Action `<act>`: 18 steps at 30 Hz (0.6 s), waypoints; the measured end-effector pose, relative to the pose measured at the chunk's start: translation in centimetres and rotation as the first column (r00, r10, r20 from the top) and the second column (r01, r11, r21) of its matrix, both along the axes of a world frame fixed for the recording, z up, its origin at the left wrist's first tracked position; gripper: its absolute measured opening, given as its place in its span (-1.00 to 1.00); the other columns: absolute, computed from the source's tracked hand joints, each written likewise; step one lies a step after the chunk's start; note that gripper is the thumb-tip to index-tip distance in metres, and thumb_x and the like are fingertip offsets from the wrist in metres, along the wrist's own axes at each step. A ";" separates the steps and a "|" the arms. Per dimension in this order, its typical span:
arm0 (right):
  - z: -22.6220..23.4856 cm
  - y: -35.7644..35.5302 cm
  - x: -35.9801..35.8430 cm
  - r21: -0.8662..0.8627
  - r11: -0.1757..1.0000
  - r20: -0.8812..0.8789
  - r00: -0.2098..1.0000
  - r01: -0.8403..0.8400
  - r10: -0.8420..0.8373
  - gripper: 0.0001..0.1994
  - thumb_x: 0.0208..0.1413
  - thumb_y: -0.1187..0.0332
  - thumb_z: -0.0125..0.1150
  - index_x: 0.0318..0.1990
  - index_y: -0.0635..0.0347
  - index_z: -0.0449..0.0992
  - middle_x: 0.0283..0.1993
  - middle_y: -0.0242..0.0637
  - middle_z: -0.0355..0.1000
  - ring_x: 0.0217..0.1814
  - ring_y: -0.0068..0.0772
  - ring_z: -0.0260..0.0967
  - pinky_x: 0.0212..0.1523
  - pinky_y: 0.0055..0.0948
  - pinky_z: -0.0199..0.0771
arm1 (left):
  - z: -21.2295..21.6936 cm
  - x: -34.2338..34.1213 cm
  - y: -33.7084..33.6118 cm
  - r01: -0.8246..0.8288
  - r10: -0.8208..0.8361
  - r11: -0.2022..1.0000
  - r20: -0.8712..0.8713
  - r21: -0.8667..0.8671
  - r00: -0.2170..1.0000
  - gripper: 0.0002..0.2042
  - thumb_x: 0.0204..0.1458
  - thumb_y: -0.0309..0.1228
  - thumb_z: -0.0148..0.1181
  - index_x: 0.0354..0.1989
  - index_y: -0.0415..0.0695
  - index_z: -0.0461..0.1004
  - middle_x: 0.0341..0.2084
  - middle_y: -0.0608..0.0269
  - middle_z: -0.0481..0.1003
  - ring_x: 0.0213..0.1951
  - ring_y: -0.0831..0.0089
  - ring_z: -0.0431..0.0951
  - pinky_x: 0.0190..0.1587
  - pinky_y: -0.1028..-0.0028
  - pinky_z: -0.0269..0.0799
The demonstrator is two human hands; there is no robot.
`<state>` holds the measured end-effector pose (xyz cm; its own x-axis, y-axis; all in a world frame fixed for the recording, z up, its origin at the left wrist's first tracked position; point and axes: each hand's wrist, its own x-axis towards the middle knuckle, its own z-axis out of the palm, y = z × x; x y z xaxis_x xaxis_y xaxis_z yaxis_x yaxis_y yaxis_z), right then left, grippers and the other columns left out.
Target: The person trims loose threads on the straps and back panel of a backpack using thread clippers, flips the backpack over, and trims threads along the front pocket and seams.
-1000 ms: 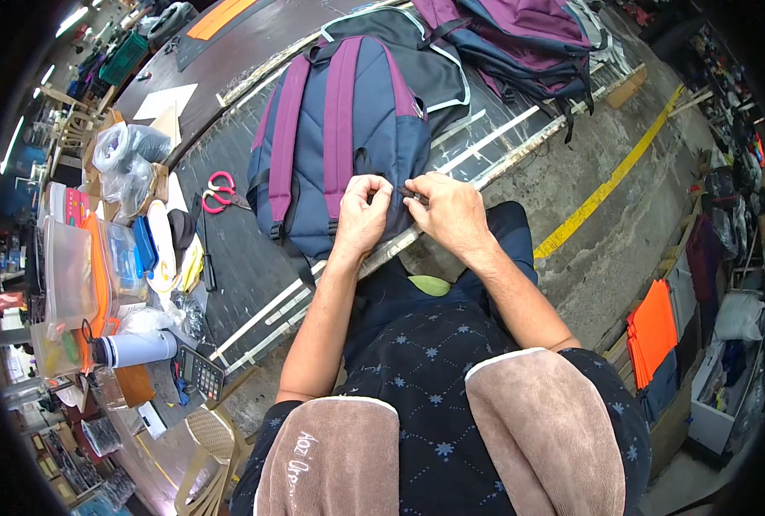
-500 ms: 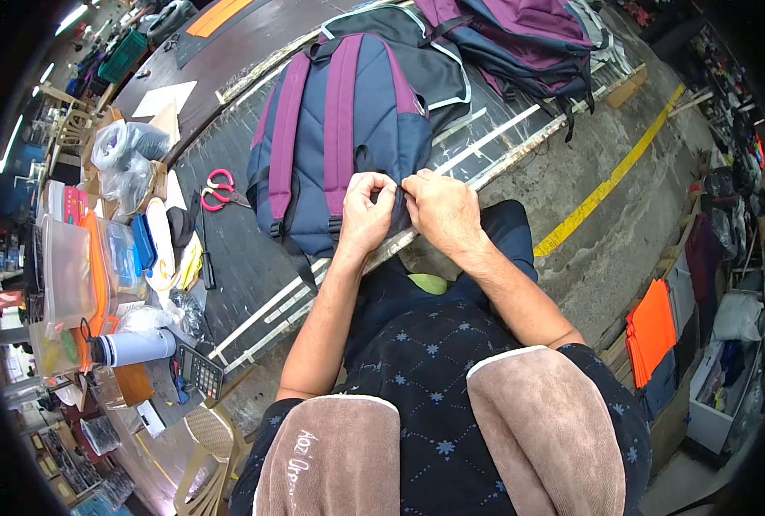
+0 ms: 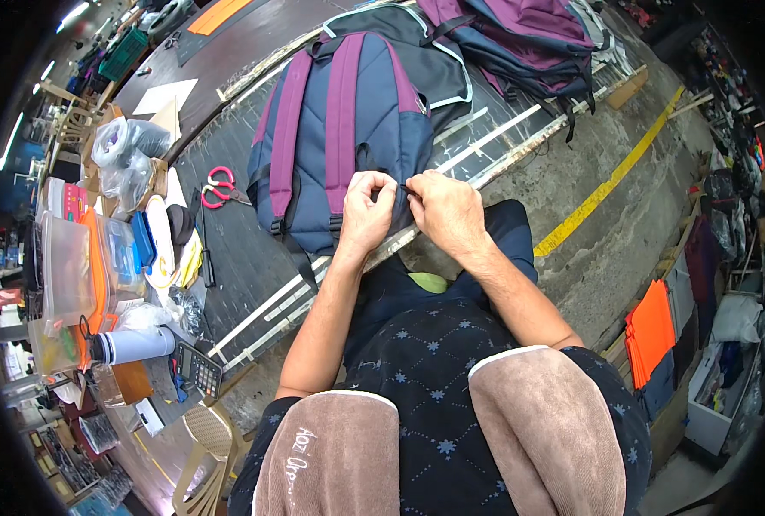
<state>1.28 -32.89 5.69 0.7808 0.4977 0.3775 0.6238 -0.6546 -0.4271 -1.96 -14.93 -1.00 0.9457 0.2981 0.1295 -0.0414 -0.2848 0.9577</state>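
Note:
A navy backpack (image 3: 374,112) with purple shoulder straps lies on the dark table, straps upward, its lower side toward me. Over its lower right edge my left hand (image 3: 368,212) is closed, thumb and forefinger pinched together. Just to the right, my right hand (image 3: 448,215) is closed too, fingertips pinched at the same edge. Something small and dark shows between the two sets of fingertips, too small to name. Red-handled scissors (image 3: 219,188) lie left of the backpack, away from both hands.
More purple and navy backpacks (image 3: 520,43) and a black piece with white edging (image 3: 399,43) lie farther back. At left are plastic boxes (image 3: 66,271), a white bottle (image 3: 137,345) and a calculator (image 3: 200,371). A chair (image 3: 206,439) stands near the table's corner.
My right hand has shifted slightly right, and its fingertips are a little farther from the left ones. My left hand and the backpack have barely moved.

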 end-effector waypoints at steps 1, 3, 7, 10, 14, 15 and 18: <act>-0.1 0.1 0.0 0.001 1.000 0.000 1.000 0.000 0.000 -0.91 0.19 0.36 0.44 -0.22 0.10 0.63 -0.22 -0.18 0.60 -0.15 0.00 0.69 -0.13 -0.05 0.72 | 0.0 0.0 0.0 0.000 0.000 1.000 0.000 0.001 1.000 -0.83 0.39 -0.38 0.35 -0.14 -0.26 0.66 -0.10 0.31 0.52 -0.07 0.55 0.50 0.04 0.49 0.41; -0.3 0.2 -0.2 -0.051 0.999 0.043 0.999 0.012 -0.009 -0.92 0.21 0.36 0.42 -0.24 0.08 0.63 -0.24 -0.19 0.59 -0.17 -0.04 0.70 -0.15 -0.07 0.73 | 0.0 0.0 0.0 0.005 -0.005 1.000 -0.017 0.003 1.000 -0.82 0.40 -0.38 0.34 -0.15 -0.27 0.66 -0.08 0.32 0.52 -0.07 0.54 0.51 0.05 0.49 0.41; -0.6 0.4 -0.3 -0.083 0.997 0.079 0.997 0.000 0.007 -0.90 0.21 0.33 0.43 -0.24 0.07 0.61 -0.28 -0.21 0.56 -0.20 -0.08 0.69 -0.15 -0.08 0.72 | -0.4 -0.1 0.1 0.010 -0.010 0.999 0.006 -0.049 1.000 -0.87 0.40 -0.41 0.33 -0.11 -0.24 0.65 -0.14 0.36 0.52 -0.07 0.57 0.49 0.05 0.49 0.41; 0.1 0.4 -0.2 0.020 1.000 0.040 0.999 -0.010 0.009 -0.85 0.26 0.28 0.44 -0.16 0.10 0.63 -0.24 -0.18 0.60 -0.19 -0.03 0.70 -0.14 -0.07 0.70 | 0.0 -0.2 0.5 -0.043 0.033 0.961 -0.039 -0.273 0.999 -0.87 0.45 -0.39 0.25 -0.09 -0.18 0.62 -0.22 0.41 0.53 -0.11 0.60 0.49 0.02 0.50 0.41; -0.6 -0.4 2.0 0.280 0.949 -0.116 0.987 0.143 -0.115 -0.67 0.35 0.14 0.46 0.04 0.18 0.62 -0.11 -0.03 0.69 -0.15 0.14 0.70 -0.09 0.00 0.68 | 3.0 -0.3 1.8 -0.056 0.072 0.941 0.037 -0.333 0.997 -0.69 0.59 -0.21 0.06 -0.23 -0.11 0.52 -0.33 0.40 0.54 -0.28 0.63 0.46 -0.16 0.53 0.39; -0.9 -0.4 3.0 0.271 0.945 -0.174 0.975 0.183 -0.139 -0.65 0.32 0.11 0.49 0.02 0.19 0.64 -0.14 -0.02 0.70 -0.16 0.15 0.70 -0.10 0.00 0.68 | 3.9 -0.1 1.6 -0.067 0.081 0.966 0.043 -0.251 0.996 -0.69 0.57 -0.24 0.11 -0.25 -0.14 0.54 -0.36 0.40 0.53 -0.33 0.64 0.44 -0.20 0.52 0.39; -1.7 0.5 5.5 0.244 0.937 -0.288 0.942 0.248 -0.174 -0.63 0.29 0.08 0.53 -0.04 0.23 0.68 -0.20 0.00 0.71 -0.18 0.14 0.71 -0.12 -0.02 0.67 | 6.2 1.4 0.5 -0.101 0.105 0.994 0.137 -0.036 0.985 -0.73 0.51 -0.31 0.23 -0.26 -0.21 0.59 -0.42 0.41 0.51 -0.40 0.65 0.40 -0.28 0.51 0.38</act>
